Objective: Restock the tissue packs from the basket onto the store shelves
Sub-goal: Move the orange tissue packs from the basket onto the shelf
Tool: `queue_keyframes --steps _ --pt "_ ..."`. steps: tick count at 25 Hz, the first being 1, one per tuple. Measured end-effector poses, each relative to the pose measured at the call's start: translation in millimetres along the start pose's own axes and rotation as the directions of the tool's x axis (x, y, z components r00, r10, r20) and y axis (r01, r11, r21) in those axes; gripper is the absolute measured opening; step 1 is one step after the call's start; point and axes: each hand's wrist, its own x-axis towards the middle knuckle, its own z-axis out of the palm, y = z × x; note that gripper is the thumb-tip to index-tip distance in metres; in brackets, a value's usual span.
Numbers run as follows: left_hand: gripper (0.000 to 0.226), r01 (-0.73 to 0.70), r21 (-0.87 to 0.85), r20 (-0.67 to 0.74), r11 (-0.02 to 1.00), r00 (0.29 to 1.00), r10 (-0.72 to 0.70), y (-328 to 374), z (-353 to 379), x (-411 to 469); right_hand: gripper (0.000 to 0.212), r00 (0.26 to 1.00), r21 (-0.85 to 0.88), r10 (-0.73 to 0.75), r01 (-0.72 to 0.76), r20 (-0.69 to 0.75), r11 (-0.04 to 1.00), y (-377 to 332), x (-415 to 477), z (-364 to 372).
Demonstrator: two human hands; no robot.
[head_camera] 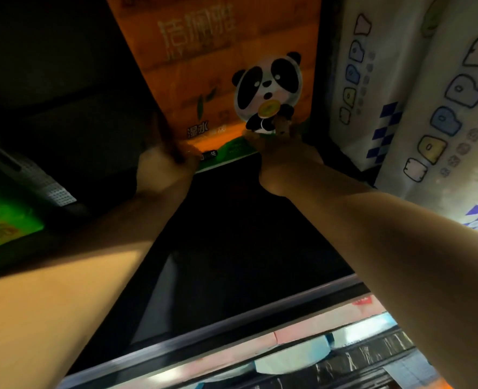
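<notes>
A large orange tissue pack (204,74) with a panda picture stands deep in a dark shelf bay. Both my arms reach in to it. My left hand (164,167) grips its lower left corner, fingers up along the left side. My right hand (282,144) holds its lower right edge, fingertips on the pack under the panda. The pack's bottom edge sits just above the dark shelf floor (232,226); whether it touches is unclear. The basket is out of sight.
White tissue packs (417,108) with pastel letters fill the bay to the right, close to my right forearm. A green pack (5,223) lies at the left on another shelf. The shelf's front rail (232,327) crosses below my arms, with more packs underneath.
</notes>
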Motion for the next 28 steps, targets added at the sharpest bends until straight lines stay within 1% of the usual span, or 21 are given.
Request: queue_keyframes --steps 1,2,5,7,9,10,12,15,16,18,19,21,22,24,25,26,28 --pt "0.048 -0.068 -0.015 0.006 0.998 0.998 0.068 -1 2 -9 0.079 1.0 -0.012 0.006 -0.006 -0.005 1.0 0 2 -1" --pt "0.05 -0.084 0.004 0.035 0.996 0.996 0.084 0 3 -16 0.081 1.0 -0.018 0.012 -0.012 -0.008 1.0 -1 3 -1" --pt "0.057 -0.088 0.148 0.107 0.985 0.992 0.073 3 9 -19 0.084 1.0 -0.062 0.022 -0.023 -0.016 0.998 0 5 4" --pt "0.066 -0.086 0.224 0.149 0.971 0.987 0.053 3 8 -13 0.081 1.0 -0.089 -0.007 0.007 0.009 0.996 2 6 4" --pt "0.073 -0.056 0.246 0.172 0.968 0.985 0.014 4 4 -9 0.075 1.0 -0.074 -0.008 0.009 0.024 0.997 5 3 0" --pt "0.072 -0.061 0.244 0.179 0.968 0.984 0.017 5 1 -10 0.071 1.0 -0.062 0.003 -0.002 0.019 0.998 5 -1 -2" --pt "0.068 -0.119 0.266 0.184 0.957 0.98 0.071 7 -6 -18 0.062 0.999 -0.076 0.029 -0.031 -0.026 0.997 1 -14 -4" --pt "0.071 -0.326 0.336 0.222 0.884 0.939 0.262 12 -17 -41 0.054 0.988 -0.146 0.043 -0.065 -0.147 0.987 -13 -48 -7" --pt "0.069 -0.361 0.341 0.212 0.868 0.929 0.304 17 -19 -51 0.052 0.981 -0.147 0.05 -0.079 -0.189 0.986 -15 -61 -9" --pt "0.064 -0.382 0.3 0.187 0.874 0.922 0.339 25 -25 -78 0.048 0.958 -0.106 0.031 -0.063 -0.285 0.992 -20 -94 -10" --pt "0.061 -0.429 0.27 0.191 0.862 0.902 0.388 25 -29 -92 0.046 0.941 -0.047 0.026 -0.044 -0.338 0.998 -23 -112 -9" --pt "0.058 -0.551 0.238 0.227 0.8 0.832 0.506 19 -38 -117 0.048 0.904 0.101 0.064 -0.022 -0.423 0.995 -30 -154 -4" --pt "0.059 -0.583 0.226 0.244 0.781 0.81 0.534 15 -43 -130 0.05 0.886 0.128 0.093 -0.039 -0.453 0.991 -34 -176 1" --pt "0.062 -0.6 0.22 0.27 0.769 0.795 0.543 8 -48 -161 0.051 0.849 0.109 0.163 -0.125 -0.502 0.986 -43 -223 10" --pt "0.062 -0.61 0.21 0.269 0.764 0.788 0.554 7 -50 -177 0.052 0.837 0.111 0.203 -0.171 -0.508 0.979 -47 -247 15" --pt "0.062 -0.624 0.194 0.268 0.757 0.776 0.57 5 -53 -195 0.051 0.839 0.12 0.25 -0.22 -0.484 0.968 -53 -274 21" --pt "0.061 -0.659 0.147 0.272 0.738 0.744 0.61 -1 -56 -234 0.052 0.858 0.123 0.333 -0.31 -0.391 0.943 -64 -329 37"
